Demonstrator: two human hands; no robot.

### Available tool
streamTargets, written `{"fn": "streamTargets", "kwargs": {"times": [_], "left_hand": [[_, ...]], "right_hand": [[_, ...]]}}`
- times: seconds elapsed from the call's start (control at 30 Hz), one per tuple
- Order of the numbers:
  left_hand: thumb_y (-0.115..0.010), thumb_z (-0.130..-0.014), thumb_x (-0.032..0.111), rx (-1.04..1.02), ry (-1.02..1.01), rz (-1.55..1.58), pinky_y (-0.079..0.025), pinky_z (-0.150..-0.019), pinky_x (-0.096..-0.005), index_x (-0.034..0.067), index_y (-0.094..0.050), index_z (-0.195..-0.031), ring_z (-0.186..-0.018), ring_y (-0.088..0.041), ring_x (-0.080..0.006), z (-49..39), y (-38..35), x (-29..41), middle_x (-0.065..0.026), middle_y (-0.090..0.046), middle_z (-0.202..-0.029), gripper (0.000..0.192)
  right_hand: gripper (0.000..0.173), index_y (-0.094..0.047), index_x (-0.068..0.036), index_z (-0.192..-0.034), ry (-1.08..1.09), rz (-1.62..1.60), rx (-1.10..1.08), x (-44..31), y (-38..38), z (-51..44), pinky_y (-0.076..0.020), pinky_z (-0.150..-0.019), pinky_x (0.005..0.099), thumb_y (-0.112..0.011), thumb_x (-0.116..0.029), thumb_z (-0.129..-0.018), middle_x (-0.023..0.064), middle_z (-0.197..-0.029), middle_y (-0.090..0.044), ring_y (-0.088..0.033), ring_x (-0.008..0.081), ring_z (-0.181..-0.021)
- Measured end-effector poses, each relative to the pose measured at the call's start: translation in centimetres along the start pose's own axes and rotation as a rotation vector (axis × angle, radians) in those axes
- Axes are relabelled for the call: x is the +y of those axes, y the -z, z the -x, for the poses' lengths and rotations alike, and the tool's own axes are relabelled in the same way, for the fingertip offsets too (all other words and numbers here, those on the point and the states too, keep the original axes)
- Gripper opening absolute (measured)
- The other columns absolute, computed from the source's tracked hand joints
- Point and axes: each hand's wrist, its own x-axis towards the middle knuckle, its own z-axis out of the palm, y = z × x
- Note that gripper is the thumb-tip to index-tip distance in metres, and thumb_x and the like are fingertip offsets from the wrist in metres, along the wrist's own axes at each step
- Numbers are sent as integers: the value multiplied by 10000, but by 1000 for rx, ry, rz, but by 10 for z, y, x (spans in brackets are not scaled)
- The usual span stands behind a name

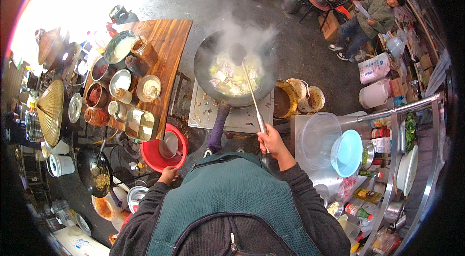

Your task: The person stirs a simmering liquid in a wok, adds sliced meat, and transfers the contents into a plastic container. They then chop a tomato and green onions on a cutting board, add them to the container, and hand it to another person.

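A large steaming wok (205, 74) sits on a stove with a pale top (199, 112), its cloth-wrapped handle (219, 125) pointing towards me. Pale sliced food and greens (232, 76) lie in broth inside it. My right hand (271, 140) grips the long metal handle of a ladle (251, 89), whose dark bowl is over the food, partly veiled by steam. Low on the left, my left hand (169, 175) is beside the rim of a red plastic bucket (147, 154) that has a scoop in it. Whether its curled fingers hold anything cannot be told.
A wooden table (172, 52) with seasoning bowls and jars stands at left. Right of the stove are grimy buckets (315, 100) and a metal counter (299, 129) with a blue basin (350, 152). A second wok (85, 169) is lower left. A person (376, 16) sits at upper right.
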Motion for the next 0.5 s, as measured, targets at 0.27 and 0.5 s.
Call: {"fn": "streamTargets", "kwargs": {"times": [0.27,0.5], "left_hand": [[-514,-845,206,27,-22,-16,-427,-459,-260,61,-533,-1031,-565,-536,-126,4,-8,10,-38,-578,-723,237],[-502,-847,189,-16,-201,-248,-422,-446,-256,59,-543,-973,-543,-535,-124,13,-6,0,-32,-579,-678,186]], "right_hand": [[221,-440,-21,-1015,275,573,271,28,-9,-17,-338,-306,303,-496,-110,-821,47,-561,-465,-438,135,-338],[104,-419,-38,-897,-95,-24,217,19,-14,18,-327,-291,261,-487,-93,-841,35,-580,-442,-414,115,-346]]}}
